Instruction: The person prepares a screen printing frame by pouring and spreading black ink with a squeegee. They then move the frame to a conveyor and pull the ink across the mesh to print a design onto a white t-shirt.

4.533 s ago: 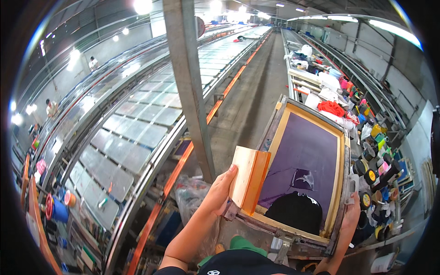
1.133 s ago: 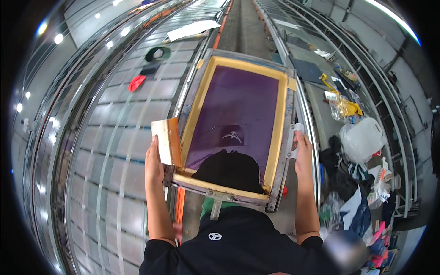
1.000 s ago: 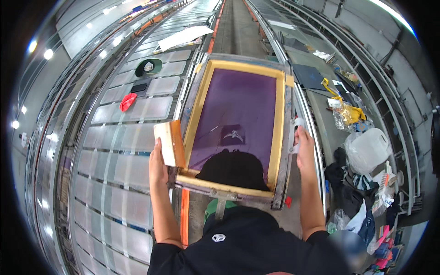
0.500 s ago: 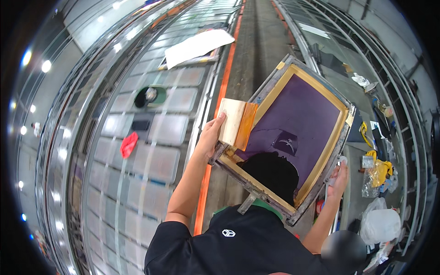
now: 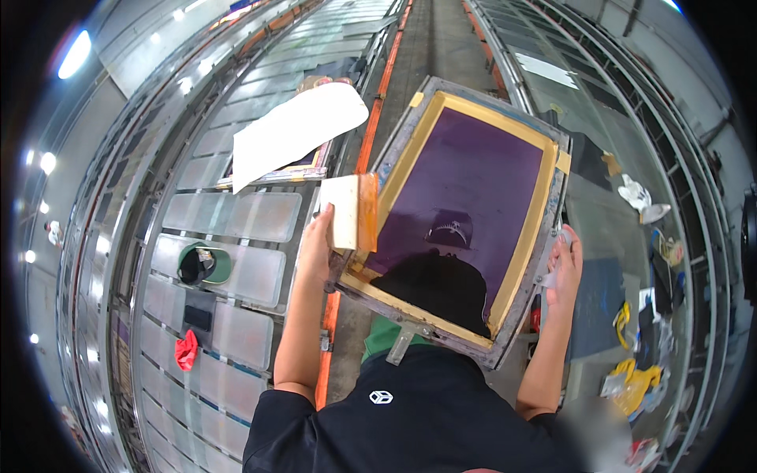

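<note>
My left hand (image 5: 315, 244) is closed round a pale wooden squeegee (image 5: 341, 211) with an orange blade, at the lower left corner of a large screen-printing frame (image 5: 552, 197). My right hand (image 5: 563, 268) grips a pale metal handle on the frame's right side. Inside the yellow-taped border is purple mesh (image 5: 465, 165), with a small dark design and a large glossy black area (image 5: 430, 296) along the lower end. The frame is held tilted in front of my body, over the aisle.
A long table of rectangular platens (image 5: 244, 213) runs on my left, holding a white sheet (image 5: 292, 130), a green cap (image 5: 217, 264), a dark phone-like object (image 5: 197, 317) and a red cloth (image 5: 186, 349). The right table (image 5: 595, 299) bears yellow cloth (image 5: 635, 382) and scattered items. An aisle (image 5: 434, 39) stretches ahead.
The left table's items have slid nearer as I move along the aisle. The frame swung right, then partly back left. Both hands keep their grips. The cluttered bottles seen earliest are out of view.
</note>
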Demonstrator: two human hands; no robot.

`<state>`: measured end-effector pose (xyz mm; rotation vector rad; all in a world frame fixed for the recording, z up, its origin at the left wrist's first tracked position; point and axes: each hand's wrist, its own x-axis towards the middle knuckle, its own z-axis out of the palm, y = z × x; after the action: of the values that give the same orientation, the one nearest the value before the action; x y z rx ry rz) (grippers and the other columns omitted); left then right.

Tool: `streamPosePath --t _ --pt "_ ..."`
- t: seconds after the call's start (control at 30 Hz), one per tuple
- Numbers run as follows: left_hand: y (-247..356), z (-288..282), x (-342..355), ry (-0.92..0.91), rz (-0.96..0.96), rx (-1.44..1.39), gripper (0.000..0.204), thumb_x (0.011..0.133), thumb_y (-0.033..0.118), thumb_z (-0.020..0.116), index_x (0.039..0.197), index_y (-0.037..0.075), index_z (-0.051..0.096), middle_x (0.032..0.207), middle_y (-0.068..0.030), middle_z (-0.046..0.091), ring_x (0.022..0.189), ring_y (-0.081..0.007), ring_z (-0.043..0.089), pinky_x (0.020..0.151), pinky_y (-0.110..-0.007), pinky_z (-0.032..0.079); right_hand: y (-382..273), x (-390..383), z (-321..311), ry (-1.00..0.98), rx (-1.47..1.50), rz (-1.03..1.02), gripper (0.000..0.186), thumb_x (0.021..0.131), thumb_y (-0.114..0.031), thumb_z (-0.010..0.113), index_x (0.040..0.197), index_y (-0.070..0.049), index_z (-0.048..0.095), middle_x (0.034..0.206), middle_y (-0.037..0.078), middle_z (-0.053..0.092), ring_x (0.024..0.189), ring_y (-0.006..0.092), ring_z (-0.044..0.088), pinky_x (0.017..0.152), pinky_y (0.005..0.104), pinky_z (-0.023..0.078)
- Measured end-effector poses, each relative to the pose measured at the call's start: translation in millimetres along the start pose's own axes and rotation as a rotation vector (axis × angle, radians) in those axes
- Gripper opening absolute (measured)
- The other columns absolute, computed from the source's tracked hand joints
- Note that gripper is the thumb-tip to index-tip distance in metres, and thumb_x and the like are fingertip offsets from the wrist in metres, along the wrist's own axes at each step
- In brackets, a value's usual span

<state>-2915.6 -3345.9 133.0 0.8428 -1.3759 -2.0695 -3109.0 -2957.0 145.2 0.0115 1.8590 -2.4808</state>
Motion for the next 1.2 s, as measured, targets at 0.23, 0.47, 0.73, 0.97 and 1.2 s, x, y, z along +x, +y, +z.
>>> streamPosePath --t 0.23,0.47,0.73,0.97,1.2 --pt "3.3 48.9 193.4 0.027 0.052 -0.228 0.045 0.105 0.039 0.05 0.127 0.001 0.059 0.115 -0.0097 0.068 0.109 -0.0229 0.065 0.099 -0.036 0.047 17.0 191.6 107.2 -0.094 -0.086 -0.055 0.033 0.098 -0.016 0.063 0.129 -0.007 0.057 0.073 -0.008 0.046 0.061 0.0001 0.038 0.054 0.018 0.028" --pt "42.5 109.0 403.9 -0.312 -0.039 -0.243 0.043 0.106 0.048 0.044 0.106 0.008 0.06 0.083 -0.0057 0.062 0.111 -0.0275 0.059 0.097 -0.04 0.045 5.4 327.6 187.3 0.059 -0.102 -0.15 0.037 0.098 -0.015 0.065 0.133 -0.006 0.057 0.068 -0.008 0.043 0.058 0.0001 0.035 0.052 0.0188 0.026" --pt "33.4 203.3 625.4 -0.431 -0.019 -0.19 0.029 0.102 0.035 0.052 0.107 0.008 0.057 0.098 -0.0078 0.067 0.113 -0.0258 0.058 0.106 -0.037 0.037 51.7 511.8 237.1 0.148 -0.016 -0.159 0.035 0.096 -0.013 0.066 0.13 -0.007 0.059 0.072 -0.009 0.045 0.059 -0.0006 0.036 0.052 0.0196 0.026" --pt "62.7 255.8 758.7 -0.117 0.159 -0.117 0.067 0.104 0.048 0.049 0.152 0.004 0.035 0.147 -0.0174 0.048 0.128 -0.0266 0.054 0.113 -0.038 0.033 84.9 730.8 328.6 -0.096 -0.008 -0.125 0.033 0.095 -0.019 0.069 0.125 -0.011 0.058 0.084 -0.005 0.055 0.068 0.0019 0.046 0.056 0.0198 0.034" --pt "81.1 298.7 845.6 -0.02 0.153 -0.112 0.069 0.104 0.05 0.045 0.156 0.006 0.03 0.155 -0.0111 0.04 0.136 -0.0311 0.045 0.115 -0.042 0.034 79.5 886.5 411.4 -0.322 -0.119 0.02 0.042 0.094 -0.028 0.07 0.128 -0.009 0.054 0.078 -0.004 0.052 0.064 0.0046 0.047 0.057 0.0223 0.037"
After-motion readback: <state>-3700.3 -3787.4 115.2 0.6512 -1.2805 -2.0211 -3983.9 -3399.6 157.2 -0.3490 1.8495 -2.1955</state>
